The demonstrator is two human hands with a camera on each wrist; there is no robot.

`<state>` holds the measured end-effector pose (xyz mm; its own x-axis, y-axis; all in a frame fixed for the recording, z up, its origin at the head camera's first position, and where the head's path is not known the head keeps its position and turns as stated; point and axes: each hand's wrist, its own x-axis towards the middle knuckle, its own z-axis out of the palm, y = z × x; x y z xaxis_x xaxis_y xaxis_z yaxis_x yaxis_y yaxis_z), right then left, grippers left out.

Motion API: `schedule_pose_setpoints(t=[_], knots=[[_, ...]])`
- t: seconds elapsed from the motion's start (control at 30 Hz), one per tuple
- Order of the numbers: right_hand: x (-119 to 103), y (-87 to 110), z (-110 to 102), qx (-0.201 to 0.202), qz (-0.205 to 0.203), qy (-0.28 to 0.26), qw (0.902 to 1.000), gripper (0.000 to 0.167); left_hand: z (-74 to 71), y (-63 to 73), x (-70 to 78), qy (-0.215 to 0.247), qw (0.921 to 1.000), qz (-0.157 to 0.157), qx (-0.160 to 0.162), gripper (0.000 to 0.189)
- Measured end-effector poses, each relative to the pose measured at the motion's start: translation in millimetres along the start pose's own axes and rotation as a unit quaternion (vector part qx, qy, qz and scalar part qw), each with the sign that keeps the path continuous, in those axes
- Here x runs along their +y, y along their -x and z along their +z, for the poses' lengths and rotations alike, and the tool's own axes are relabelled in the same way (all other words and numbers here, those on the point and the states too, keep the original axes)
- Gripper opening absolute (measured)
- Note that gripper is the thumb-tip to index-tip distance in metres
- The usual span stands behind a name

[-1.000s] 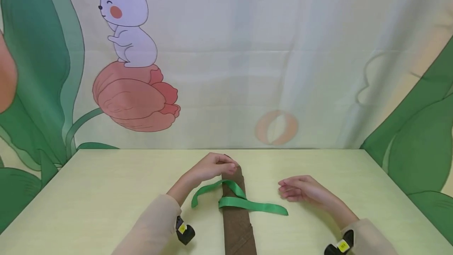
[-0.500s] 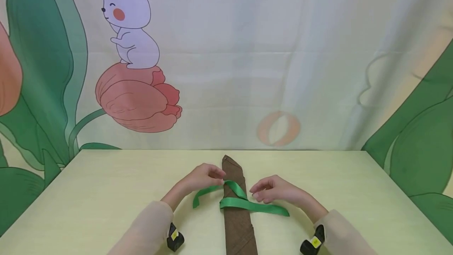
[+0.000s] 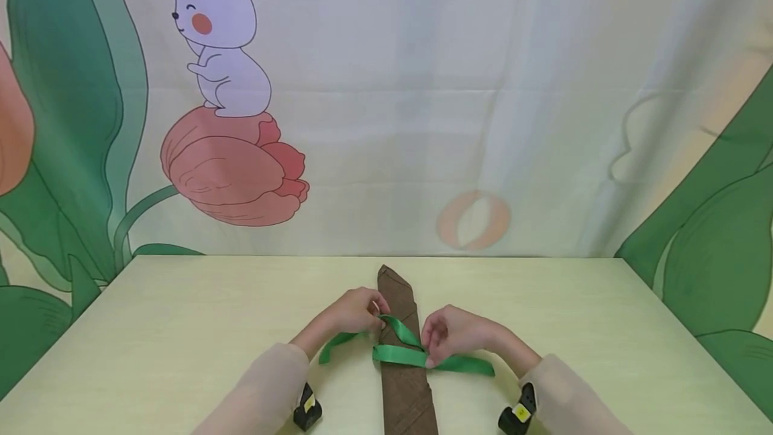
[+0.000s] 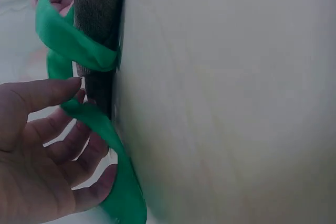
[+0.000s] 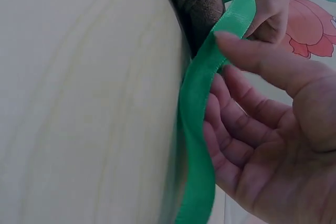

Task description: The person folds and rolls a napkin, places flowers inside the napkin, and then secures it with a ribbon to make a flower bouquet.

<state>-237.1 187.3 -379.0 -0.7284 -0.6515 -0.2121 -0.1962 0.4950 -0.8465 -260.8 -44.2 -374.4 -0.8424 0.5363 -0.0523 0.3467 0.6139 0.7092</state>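
A long, folded brown towel (image 3: 407, 391) lies lengthwise on the table, pointing away from me. Around its upper part runs a green ribbon (image 3: 398, 354), crossed over the front with one loose end out to each side. At the towel's left edge my left hand (image 3: 357, 311) pinches the ribbon between thumb and fingers; in the left wrist view that ribbon (image 4: 94, 119) trails down past the curled fingers. On the other side my right hand (image 3: 455, 333) has thumb and forefinger on the ribbon (image 5: 199, 103) close to the towel's right edge. The ribbon under the towel is hidden.
The pale wooden table (image 3: 181, 327) ends at a hanging cloth backdrop (image 3: 374, 119) printed with a rabbit, a tulip and leaves. A black wrist camera sits on each sleeve (image 3: 260, 388).
My left hand has come down from the towel's far end to the ribbon's left side. My right hand has moved left to the ribbon, and both hands now pinch it.
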Motion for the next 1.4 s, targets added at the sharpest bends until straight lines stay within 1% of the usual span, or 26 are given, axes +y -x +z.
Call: schedule_pose_setpoints(t=[0.07,0.23,0.4,0.5,0.6,0.73,0.83,0.97,1.1,1.2,1.3,1.4], knots=[[0,0.1,0,-0.005,-0.001,0.019,0.9998,0.015,0.7,1.0,0.0,0.006,1.0,0.002,-0.002,0.012],[1,3.8,-2,-0.016,-0.005,0.082,0.9965,0.007,-1.6,5.0,-2.8,0.005,0.9998,0.017,0.003,0.006],[1,9.4,-4,-0.033,-0.001,0.126,0.9915,0.005,-7.5,11.8,-6.6,0.025,0.9994,0.023,-0.007,0.01],[-1,12.8,-4,-0.045,0.0,0.146,0.9884,0.005,-12.3,18.0,-8.4,0.041,0.9989,0.019,-0.014,0.012],[-3,14.7,-5,-0.058,-0.007,0.143,0.9881,0.006,-17.2,24.4,-10.3,0.059,0.998,0.012,-0.017,0.012],[-7,15.1,-9,-0.061,-0.004,0.086,0.9944,0.006,-23.2,32.2,-12.3,0.084,0.9962,0.01,-0.018,0.012],[-10,13.7,-13,-0.046,-0.004,0.052,0.9976,0.005,-27.1,36.6,-14.0,0.1,0.9947,0.013,-0.019,0.014],[-15,10.3,-16,-0.019,-0.014,0.044,0.9988,0.005,-31.2,41.1,-16.9,0.117,0.9929,0.013,-0.016,0.016],[-18,10.0,-20,-0.004,-0.008,0.065,0.9978,0.006,-35.5,44.6,-19.8,0.12,0.9926,0.012,-0.016,0.018],[-18,12.1,-23,-0.001,-0.001,0.115,0.9934,0.004,-38.7,47.2,-21.8,0.112,0.9935,0.008,-0.017,0.018],[-18,14.4,-27,0.001,0.014,0.147,0.9891,0.003,-41.4,50.8,-23.9,0.113,0.9935,0.0,-0.017,0.018],[-16,17.6,-33,0.006,0.03,0.15,0.9883,0.004,-42.7,53.3,-26.1,0.116,0.993,-0.005,-0.018,0.019]])
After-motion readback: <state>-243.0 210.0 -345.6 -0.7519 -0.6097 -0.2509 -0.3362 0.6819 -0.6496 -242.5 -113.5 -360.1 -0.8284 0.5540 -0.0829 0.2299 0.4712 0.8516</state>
